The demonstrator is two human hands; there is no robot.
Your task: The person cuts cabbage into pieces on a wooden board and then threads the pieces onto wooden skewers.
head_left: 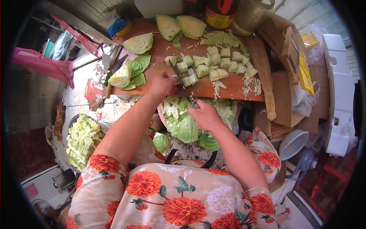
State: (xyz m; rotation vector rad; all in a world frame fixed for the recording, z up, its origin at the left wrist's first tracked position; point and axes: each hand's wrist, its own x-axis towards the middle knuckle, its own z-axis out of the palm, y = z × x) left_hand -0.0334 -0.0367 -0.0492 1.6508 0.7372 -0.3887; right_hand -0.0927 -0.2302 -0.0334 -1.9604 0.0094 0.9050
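I read the cutting board (160, 49) as smooth reddish wood and the knife (183, 84) as thin dull metal. The cabbage chunks (217, 63) look waxy and matt, the cardboard box (284, 101) is rough brown, and the fan (293, 144) is white plastic.

1. The knife (183, 86) has a slim, dark blade. It lies slantwise across the near part of the cutting board (228, 88), tip toward 11 o'clock and handle end toward 5 o'clock, where the right hand (206, 116) is closed round it.
2. The small cabbage pieces (189, 79) are a few pale, green-white blocks. They lie flat on the board just beside the blade, on its 2 o'clock side. The left hand (164, 84) rests at their 9 o'clock.
3. The cabbage chunks (219, 63) are blocky, pale green squares, loosely spread over the middle of the board at 1 o'clock from the knife. Fine shreds lie at their 5 o'clock.
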